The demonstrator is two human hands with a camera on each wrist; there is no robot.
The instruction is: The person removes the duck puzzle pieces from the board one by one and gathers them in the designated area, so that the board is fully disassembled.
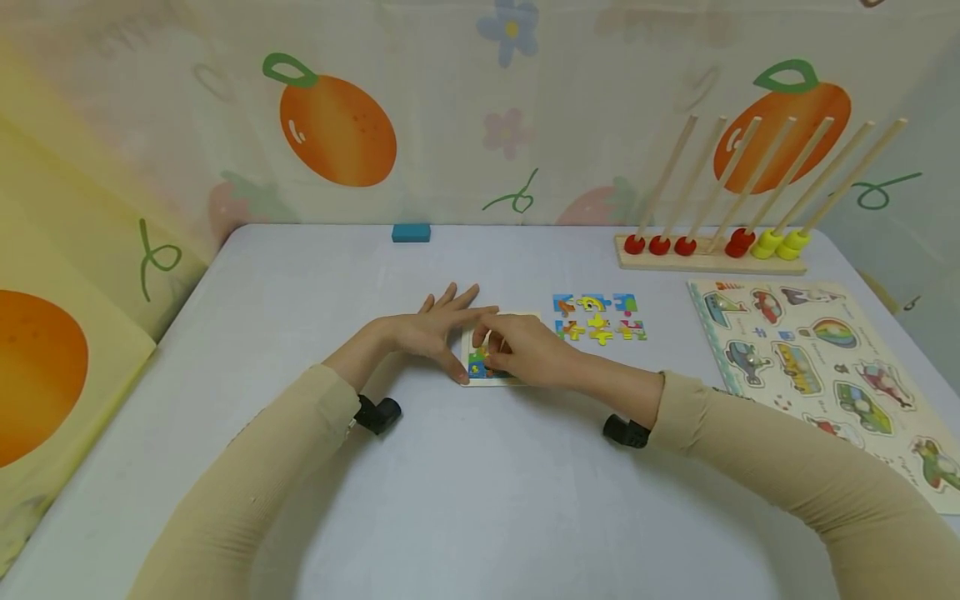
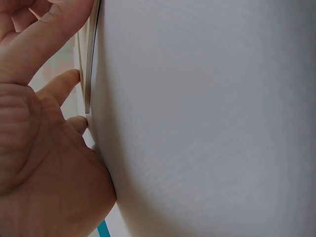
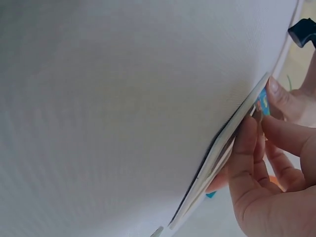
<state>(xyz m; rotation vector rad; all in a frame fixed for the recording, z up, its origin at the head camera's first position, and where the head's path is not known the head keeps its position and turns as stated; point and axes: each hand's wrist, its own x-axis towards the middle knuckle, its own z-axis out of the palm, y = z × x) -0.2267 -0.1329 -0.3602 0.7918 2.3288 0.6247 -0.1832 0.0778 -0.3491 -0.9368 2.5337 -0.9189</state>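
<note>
A small cream-rimmed puzzle board (image 1: 528, 316) lies under both hands, largely covered by them. My left hand (image 1: 429, 332) spreads its fingers at the board's left side, the thumb at the near left corner. Curled over the board, my right hand (image 1: 536, 348) pinches a colourful puzzle piece (image 3: 264, 102) at its fingertips, mostly hidden by the fingers. Blue and green pieces (image 1: 476, 367) show inside the frame below those fingertips. To the right of the board, several loose jigsaw pieces (image 1: 592, 302) lie in two rows.
A teal block (image 1: 411, 233) sits at the table's far edge. Back right stands a wooden rack (image 1: 675, 262) of upright rods with red and yellow beads. A large vehicle-picture board (image 1: 825, 367) lies at the right, partly behind the right sleeve. The white table (image 1: 487, 500) extends toward me.
</note>
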